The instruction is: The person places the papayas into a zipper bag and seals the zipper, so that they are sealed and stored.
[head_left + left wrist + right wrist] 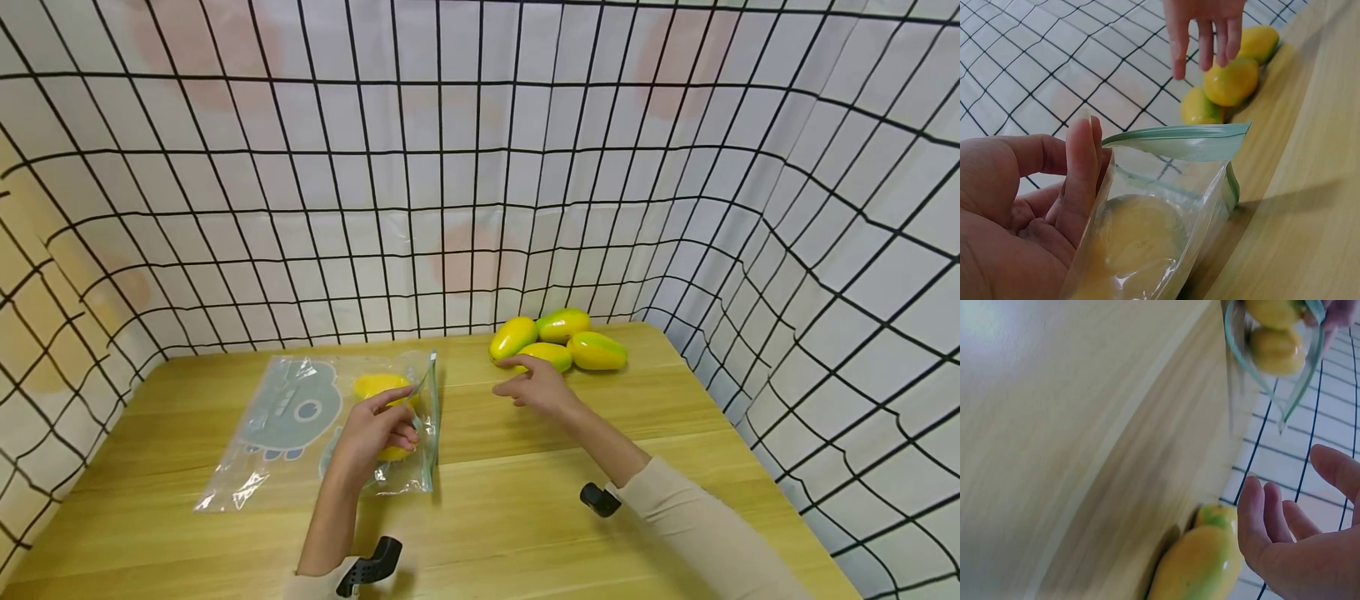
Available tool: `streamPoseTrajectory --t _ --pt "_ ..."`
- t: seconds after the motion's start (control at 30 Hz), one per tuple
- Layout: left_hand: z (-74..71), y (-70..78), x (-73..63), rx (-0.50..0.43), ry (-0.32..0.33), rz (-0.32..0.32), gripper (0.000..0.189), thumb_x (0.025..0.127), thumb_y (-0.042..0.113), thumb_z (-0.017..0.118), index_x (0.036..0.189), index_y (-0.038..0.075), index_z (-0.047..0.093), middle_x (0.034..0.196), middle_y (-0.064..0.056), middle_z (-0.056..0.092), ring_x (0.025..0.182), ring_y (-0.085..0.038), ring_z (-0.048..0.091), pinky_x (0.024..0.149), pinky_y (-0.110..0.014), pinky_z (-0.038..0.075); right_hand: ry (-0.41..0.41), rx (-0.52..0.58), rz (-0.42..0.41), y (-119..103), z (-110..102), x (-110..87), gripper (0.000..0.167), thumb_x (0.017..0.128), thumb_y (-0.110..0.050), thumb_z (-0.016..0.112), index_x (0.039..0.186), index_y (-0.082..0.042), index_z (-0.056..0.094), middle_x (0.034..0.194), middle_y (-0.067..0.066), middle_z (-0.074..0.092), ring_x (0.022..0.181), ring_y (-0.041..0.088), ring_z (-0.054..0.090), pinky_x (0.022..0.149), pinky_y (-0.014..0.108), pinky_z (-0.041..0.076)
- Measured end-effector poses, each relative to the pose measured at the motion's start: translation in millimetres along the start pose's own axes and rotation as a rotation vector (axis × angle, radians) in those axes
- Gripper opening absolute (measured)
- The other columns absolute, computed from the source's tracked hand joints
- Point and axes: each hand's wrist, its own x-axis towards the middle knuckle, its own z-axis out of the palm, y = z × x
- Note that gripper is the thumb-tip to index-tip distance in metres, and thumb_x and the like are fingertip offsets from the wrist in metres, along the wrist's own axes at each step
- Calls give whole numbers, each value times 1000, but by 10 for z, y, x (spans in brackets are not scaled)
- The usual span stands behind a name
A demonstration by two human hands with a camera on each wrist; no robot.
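Note:
A clear zip bag (296, 408) with a green-edged opening and a printed cartoon lies on the left of the table. Inside it, near the mouth, are two yellow mangoes (381, 385). My left hand (363, 437) holds the bag by its opening, and the upper green edge (1179, 140) stands raised beside the fingers. Holding nothing, my right hand (542, 387) hovers by a cluster of several yellow-green mangoes (597, 351), its fingers loosely extended. In the right wrist view its fingers hang beside a mango (1200, 565), apart from it.
The wooden table (510, 508) is bordered by black grid netting (472, 208) over a pale wall at the back and sides. The mango cluster lies against the back edge. A black wrist camera (600, 500) sits on the right sleeve, another camera (371, 568) on the left.

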Motion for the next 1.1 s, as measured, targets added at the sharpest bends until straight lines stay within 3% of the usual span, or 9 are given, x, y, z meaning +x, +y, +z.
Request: streamPoseTrajectory --t 0.23,0.6,0.73,0.87,1.1 --pt "7 -7 7 -17 -3 -8 44 97 4 55 140 2 57 64 -4 64 55 -13 65 56 -25 60 57 -19 -7 50 -176 16 64 89 -26 77 146 -8 53 126 18 69 113 36 68 96 48 57" --pt "15 1 6 0 3 -15 44 96 5 55 140 2 56 68 -5 62 53 -12 62 54 -23 58 129 -49 7 74 -321 42 68 88 -27 78 147 -9 51 118 16 68 104 36 65 89 45 57" --pt "12 -6 6 -5 3 -19 44 96 5 55 140 2 57 73 -6 62 54 -12 62 53 -23 58 164 -95 29 112 -357 85 68 88 -30 78 148 -12 51 114 15 67 96 29 63 79 36 55" --pt "11 -6 6 -12 2 -19 45 95 4 55 140 2 57 76 -6 62 53 -12 62 53 -23 57 203 -147 16 164 -389 134 67 89 -31 77 148 -11 51 116 15 66 97 25 61 75 31 51" --pt "8 -7 5 -17 -2 -8 46 94 3 56 140 0 56 75 -5 62 53 -11 61 52 -23 57 265 -212 -20 247 -419 212 69 88 -32 78 147 -9 52 120 18 64 100 27 58 75 31 49"
